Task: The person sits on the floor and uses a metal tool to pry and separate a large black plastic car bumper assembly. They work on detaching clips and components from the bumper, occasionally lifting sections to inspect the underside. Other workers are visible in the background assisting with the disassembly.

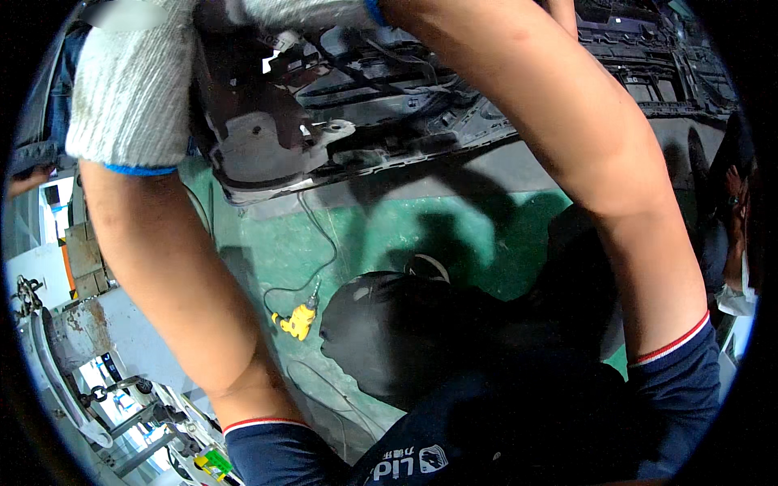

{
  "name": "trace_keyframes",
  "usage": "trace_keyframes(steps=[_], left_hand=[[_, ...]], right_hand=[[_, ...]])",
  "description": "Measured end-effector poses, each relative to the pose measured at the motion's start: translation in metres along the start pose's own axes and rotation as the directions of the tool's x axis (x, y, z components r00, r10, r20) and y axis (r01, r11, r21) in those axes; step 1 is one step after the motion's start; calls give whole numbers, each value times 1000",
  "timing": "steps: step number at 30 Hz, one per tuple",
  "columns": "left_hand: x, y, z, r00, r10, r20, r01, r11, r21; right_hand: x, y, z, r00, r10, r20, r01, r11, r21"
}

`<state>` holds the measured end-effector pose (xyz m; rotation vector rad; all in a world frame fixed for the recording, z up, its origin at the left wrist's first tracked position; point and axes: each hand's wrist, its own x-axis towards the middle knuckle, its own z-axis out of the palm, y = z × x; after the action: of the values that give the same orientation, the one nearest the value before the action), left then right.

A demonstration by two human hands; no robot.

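My left hand [134, 85] wears a white knitted glove with a blue edge and reaches up past the top left of the view. At the top edge, my right hand [312, 11], gloved the same way, lies close to it. The fingers of both are cut off or hidden, so their grip does not show. Below and beside them stretches a large black moulded part [389, 146], which looks like the inner side of a car bumper, with ribs, cables and a grey patch at its near left corner. Whether either hand touches it cannot be seen.
A yellow corded power drill [300, 321] lies on the green floor [373, 235], its cable running under the black part. More cables [320, 377] trail nearby. Metal racks and carts [97, 356] stand at left. Other people's arms show at the left edge [32, 180], right edge [736, 211] and top [562, 16].
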<state>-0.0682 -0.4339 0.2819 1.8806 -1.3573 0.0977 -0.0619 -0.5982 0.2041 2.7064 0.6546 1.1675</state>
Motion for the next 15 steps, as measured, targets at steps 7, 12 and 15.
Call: trace_keyframes(steps=[7, 12, 15], left_hand=[[4, -34, -28, 842, 383, 380, -535, 683, 497], [-26, -31, 13, 964, 100, 245, -163, 953, 254], [-59, -28, 22, 987, -135, 87, 116, 974, 197]], right_hand=[[-21, 13, -10, 996, 14, -93, -19, 999, -50], [-48, -21, -1, 901, 407, 148, -430, 805, 409], [-46, -59, 20, 841, 480, 251, -514, 560, 650]])
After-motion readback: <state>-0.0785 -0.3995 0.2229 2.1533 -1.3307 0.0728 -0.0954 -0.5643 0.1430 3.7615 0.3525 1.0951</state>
